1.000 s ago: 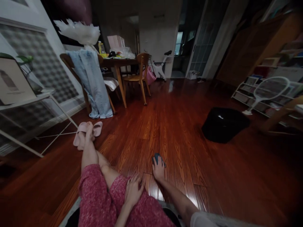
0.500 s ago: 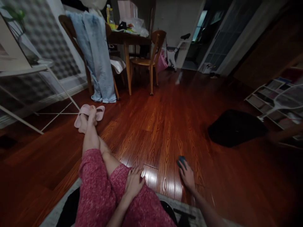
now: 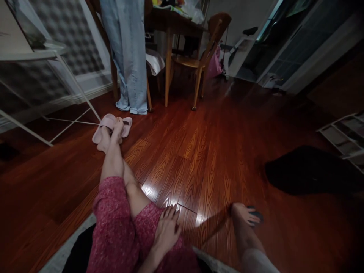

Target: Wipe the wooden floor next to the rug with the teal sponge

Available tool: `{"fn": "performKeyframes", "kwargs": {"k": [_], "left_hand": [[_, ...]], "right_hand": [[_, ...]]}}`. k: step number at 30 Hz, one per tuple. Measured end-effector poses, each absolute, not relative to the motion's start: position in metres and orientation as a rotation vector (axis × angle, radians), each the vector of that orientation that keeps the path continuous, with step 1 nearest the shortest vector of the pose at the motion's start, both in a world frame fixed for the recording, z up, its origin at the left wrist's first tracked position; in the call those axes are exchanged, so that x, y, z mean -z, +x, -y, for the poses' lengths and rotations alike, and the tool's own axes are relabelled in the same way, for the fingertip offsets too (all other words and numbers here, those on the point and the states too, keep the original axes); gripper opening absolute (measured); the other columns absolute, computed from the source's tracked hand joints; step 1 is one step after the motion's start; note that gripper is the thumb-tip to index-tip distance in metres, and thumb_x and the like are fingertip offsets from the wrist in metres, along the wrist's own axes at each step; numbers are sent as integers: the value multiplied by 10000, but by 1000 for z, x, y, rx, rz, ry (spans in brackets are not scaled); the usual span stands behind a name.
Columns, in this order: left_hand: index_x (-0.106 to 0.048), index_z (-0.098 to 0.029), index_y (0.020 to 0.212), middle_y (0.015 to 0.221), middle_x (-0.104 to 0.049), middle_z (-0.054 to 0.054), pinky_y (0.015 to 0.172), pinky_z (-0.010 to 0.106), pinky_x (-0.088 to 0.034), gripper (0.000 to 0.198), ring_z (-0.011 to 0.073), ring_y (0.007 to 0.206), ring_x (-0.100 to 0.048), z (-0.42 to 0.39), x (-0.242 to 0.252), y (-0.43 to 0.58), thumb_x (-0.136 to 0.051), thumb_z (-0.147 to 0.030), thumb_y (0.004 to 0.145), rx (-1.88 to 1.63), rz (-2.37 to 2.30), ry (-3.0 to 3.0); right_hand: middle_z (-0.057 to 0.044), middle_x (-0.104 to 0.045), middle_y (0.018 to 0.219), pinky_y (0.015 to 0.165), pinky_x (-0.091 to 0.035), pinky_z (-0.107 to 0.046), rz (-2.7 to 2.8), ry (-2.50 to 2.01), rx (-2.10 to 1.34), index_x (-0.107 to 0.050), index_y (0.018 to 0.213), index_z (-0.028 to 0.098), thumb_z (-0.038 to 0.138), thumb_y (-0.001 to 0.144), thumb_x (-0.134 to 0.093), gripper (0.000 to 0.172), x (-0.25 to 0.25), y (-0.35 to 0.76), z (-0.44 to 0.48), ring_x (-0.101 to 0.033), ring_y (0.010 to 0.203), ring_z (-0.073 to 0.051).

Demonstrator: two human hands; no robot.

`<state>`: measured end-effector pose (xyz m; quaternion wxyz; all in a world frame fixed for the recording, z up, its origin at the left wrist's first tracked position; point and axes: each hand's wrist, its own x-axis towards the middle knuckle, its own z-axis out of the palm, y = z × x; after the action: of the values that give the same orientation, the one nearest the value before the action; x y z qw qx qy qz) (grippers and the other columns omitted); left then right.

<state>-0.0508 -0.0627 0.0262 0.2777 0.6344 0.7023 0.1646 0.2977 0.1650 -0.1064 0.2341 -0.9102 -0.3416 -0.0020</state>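
My left hand (image 3: 167, 230) lies palm down on the red speckled shorts (image 3: 112, 223), its fingers stretched out over the thigh. Low on the right, my right hand (image 3: 245, 213) is bent at the wrist, fingers pointing right, over a small rounded dark blue-grey object (image 3: 258, 216). Its fingers press round this object close to the wooden floor (image 3: 184, 178); I cannot make out what kind of thing it is. The side facing the palm is hidden.
Crossed feet rest on pink slippers (image 3: 107, 123) at the left, by a white metal stand (image 3: 75, 85). Jeans (image 3: 127, 57) hang over a chair beside the table (image 3: 168, 64). Another wooden chair (image 3: 196, 64) stands nearby. A black object (image 3: 307, 170) lies at the right, before a white shelf (image 3: 341, 132).
My right hand has swung right with the dark object, turning from fingers forward to fingers rightward. My left hand stays on the thigh. The view has tipped down.
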Motion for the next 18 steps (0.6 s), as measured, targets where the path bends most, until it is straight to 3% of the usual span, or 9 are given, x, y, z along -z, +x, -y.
{"fn": "performKeyframes", "kwargs": {"k": [2,10,18], "left_hand": [[-575,-245,1394,1517,-514,62,1195,474,-302,493,267,1415,-424,60,-25,-52,-501,-333,915,-400,-1861,1684],[-509,-259,1456,1583,-422,31,1208,473,-299,531,263,1458,-368,64,-11,-47,-480,-283,926,-411,-1884,1666],[-529,-261,1432,1545,-479,32,1240,514,-254,508,253,1453,-376,59,-6,-57,-475,-233,928,-612,-1958,1698]], "right_hand": [[-325,-314,1544,974,-282,-784,838,-2535,40,-428,1481,161,204,883,-289,616,95,255,-194,-294,1441,-445],[-233,-292,1591,1096,-259,-603,1685,-2172,-185,-407,1504,149,300,978,-281,561,97,58,-278,-225,1473,-330],[-58,-257,1658,1202,-141,-447,2548,-1392,-461,-403,1516,300,368,1015,-389,506,98,-83,-205,-175,1508,-207]]}}
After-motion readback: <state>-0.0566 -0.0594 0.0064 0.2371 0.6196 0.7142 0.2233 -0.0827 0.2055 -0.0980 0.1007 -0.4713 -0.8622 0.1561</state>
